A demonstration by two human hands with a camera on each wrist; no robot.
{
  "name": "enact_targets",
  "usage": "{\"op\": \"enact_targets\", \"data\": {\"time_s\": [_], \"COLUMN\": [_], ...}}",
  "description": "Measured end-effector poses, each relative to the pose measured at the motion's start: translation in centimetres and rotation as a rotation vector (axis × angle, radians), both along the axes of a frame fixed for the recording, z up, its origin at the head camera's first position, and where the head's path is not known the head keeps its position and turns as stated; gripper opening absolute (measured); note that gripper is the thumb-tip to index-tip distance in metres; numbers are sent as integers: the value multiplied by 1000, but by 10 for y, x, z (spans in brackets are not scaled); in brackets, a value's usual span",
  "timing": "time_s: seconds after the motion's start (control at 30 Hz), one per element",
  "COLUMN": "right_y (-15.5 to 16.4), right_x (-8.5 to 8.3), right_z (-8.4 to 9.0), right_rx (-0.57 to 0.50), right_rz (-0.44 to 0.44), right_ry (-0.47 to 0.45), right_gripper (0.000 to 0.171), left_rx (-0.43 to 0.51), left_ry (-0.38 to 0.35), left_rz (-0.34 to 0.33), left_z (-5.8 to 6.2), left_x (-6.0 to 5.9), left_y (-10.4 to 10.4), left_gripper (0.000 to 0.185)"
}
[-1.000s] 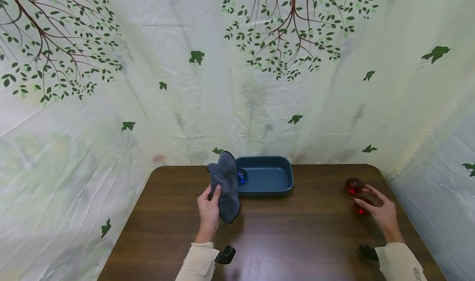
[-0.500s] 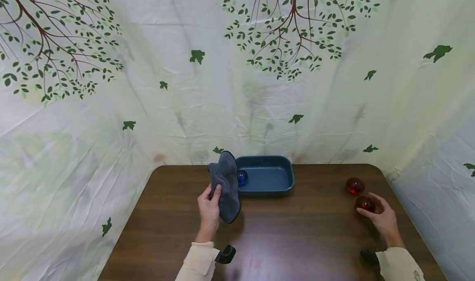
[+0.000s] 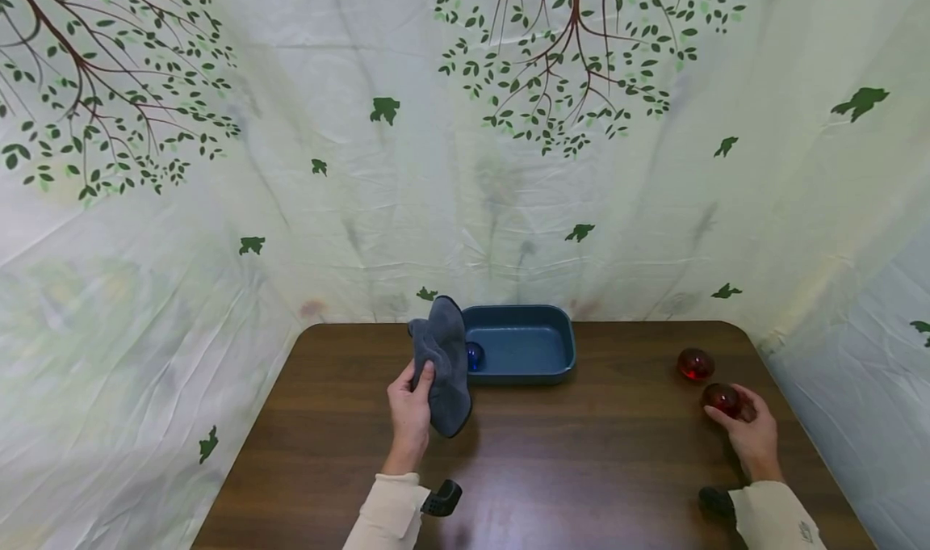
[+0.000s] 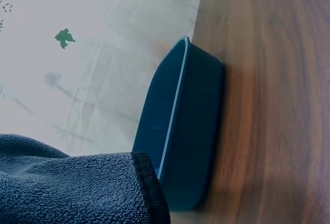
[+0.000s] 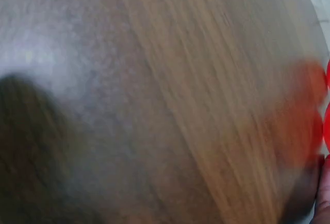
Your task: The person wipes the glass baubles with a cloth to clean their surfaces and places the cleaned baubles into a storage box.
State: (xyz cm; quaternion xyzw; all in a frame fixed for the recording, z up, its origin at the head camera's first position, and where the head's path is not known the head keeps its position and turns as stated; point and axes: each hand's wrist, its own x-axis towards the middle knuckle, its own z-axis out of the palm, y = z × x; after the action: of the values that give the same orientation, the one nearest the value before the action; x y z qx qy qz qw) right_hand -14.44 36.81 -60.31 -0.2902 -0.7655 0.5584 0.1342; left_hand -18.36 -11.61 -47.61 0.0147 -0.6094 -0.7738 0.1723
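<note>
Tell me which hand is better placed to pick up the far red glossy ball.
Right, probably. The right hand already grips the near red glossy ball, beside the far red glossy ball, though it is occupied. The left hand holds the grey fleece cloth across the wooden table.

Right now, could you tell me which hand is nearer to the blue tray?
Left. The left hand, holding the grey cloth, is right beside the blue tray; the right hand is far off, gripping a red ball.
</note>
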Motion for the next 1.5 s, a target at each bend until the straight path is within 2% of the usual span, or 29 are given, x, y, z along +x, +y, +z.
{"op": "enact_targets", "data": {"time_s": [0.23,0.63,0.8,0.93,1.03,1.23,1.5], "right_y": [-1,-4,-3,-4,-9,-24,-55], "right_x": [2,6,7,8,9,5,-4], "right_z": [-3,-10,-6,5,12,22,41], "right_rx": [-153,-244,-304,-368,-402,-453,-419], "right_rz": [-82,-159,-181,-125,-48,38,128], "right_ry": [67,205,200,108,80,204,231], "right_gripper": [63,61,60,70,74,61,52], "left_rx": [-1,-5,-3,6,12,16,22], "left_ry": [1,1,5,12,16,23,19], "left_rz": [2,-6,-12,-17,-18,-28,-35], "left_z": [-1,-3,-3,-4,-4,-4,-4], "left_x": [1,0,0,-1,-2,-3,-4], "left_y": [-1,-3,-2,-1,1,2,4], "left_gripper": [32,33,33,33,32,34,34]}}
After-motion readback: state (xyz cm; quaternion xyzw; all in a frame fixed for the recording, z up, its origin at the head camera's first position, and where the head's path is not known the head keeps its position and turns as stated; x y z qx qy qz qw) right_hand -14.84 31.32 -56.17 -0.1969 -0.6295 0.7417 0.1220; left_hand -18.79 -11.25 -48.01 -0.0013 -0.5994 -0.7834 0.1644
